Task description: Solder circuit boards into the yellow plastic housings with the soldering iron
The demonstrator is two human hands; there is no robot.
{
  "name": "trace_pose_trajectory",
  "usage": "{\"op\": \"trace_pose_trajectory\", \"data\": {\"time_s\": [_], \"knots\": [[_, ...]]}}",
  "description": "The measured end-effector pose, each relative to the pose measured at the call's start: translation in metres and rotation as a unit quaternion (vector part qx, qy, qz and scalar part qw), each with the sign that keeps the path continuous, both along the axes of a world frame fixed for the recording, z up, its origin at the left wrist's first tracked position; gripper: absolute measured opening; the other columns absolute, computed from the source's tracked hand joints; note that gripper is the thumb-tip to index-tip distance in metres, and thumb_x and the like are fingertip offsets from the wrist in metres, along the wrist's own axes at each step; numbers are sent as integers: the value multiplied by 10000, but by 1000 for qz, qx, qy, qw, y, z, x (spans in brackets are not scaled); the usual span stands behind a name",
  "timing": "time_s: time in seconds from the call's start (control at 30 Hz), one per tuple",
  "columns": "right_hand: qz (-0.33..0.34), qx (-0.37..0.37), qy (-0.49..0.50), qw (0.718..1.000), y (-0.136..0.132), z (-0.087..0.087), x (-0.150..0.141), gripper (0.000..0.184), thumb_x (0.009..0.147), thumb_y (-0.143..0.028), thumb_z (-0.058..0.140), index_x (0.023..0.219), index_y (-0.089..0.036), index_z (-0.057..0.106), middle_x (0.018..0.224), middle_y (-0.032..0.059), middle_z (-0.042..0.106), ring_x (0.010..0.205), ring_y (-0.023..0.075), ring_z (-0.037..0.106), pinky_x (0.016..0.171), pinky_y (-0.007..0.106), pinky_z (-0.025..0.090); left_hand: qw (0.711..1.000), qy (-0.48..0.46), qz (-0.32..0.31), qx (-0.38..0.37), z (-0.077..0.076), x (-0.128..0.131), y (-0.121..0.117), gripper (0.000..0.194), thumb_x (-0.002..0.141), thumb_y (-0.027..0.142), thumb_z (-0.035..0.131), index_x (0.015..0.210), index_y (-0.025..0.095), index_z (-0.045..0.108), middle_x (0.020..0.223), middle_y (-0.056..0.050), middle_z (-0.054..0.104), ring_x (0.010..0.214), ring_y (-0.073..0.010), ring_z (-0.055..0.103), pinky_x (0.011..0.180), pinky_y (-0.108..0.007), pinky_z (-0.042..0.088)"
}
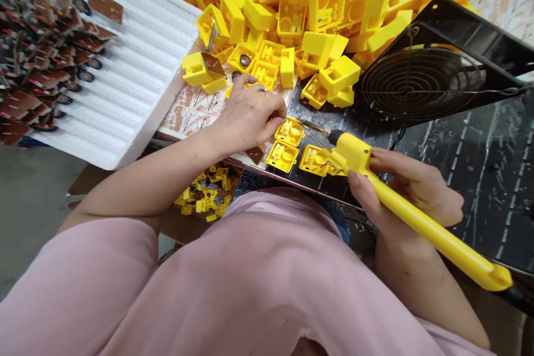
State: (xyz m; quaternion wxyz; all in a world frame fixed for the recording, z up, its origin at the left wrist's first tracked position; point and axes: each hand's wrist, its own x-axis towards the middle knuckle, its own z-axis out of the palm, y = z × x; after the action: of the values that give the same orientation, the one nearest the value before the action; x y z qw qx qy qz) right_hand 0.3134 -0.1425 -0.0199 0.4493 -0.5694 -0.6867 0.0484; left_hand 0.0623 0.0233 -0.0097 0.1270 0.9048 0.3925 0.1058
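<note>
My left hand (249, 114) was down on the bench, fingers curled in and bunched together, their tips pinching at the edge of a small yellow casing (291, 132). My knuckles covered the near edge of that casing, so I couldn't tell how much of it I actually gripped. There was a ring on one finger.

My right hand (406, 189) was wrapped shut around the yellow soldering tool (421, 222), thumb along the near side, fingers over the top. Its dark tip pointed left, toward the casing; the fine metal point was too thin and blurred to say whether it touched. The tool's far end ran down to the right, and its cord slipped out of the frame.

Two more open casings (282, 156) lay just beside the first, all three on the black mat (492, 167), with printing too small to read.

Behind them rose the heap of yellow housings (317, 5), cut off at the top edge. The black fan (421, 80) leaned at the right, its grille facing me. On the left sat the white foam tray (137, 78), and past it a jumble of brown circuit boards (37, 61), tangled and hard to pick apart. Below the bench edge, more yellow scraps (206, 197) showed, half hidden by my arm and my pink top.
</note>
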Motion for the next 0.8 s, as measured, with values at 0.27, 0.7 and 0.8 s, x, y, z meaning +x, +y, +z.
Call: {"op": "trace_pose_trajectory", "data": {"time_s": [0.27,0.7,0.8], "knots": [[48,79,-23,995,15,-1,-9,224,911,-172,842,946,-290,655,773,-30,768,643,183,747,533,317,600,997,74,-13,13,8,12,4,259,908,288,541,892,236,795,792,-20,763,887,-230,724,1122,-509,463],[89,76,-86,989,26,17,0,224,897,-155,838,944,-272,653,772,-39,776,649,153,764,522,255,562,992,120,-37,-27,11,21,17,209,834,283,578,833,213,774,782,-26,728,1022,-310,761,1080,-518,472],[32,62,-65,995,16,17,5,194,921,-180,825,986,-284,675,811,-23,786,678,180,773,543,290,586,992,116,-41,-34,12,19,18,219,840,299,569,834,222,774,782,-23,729,1050,-314,755,1086,-518,469]]}}
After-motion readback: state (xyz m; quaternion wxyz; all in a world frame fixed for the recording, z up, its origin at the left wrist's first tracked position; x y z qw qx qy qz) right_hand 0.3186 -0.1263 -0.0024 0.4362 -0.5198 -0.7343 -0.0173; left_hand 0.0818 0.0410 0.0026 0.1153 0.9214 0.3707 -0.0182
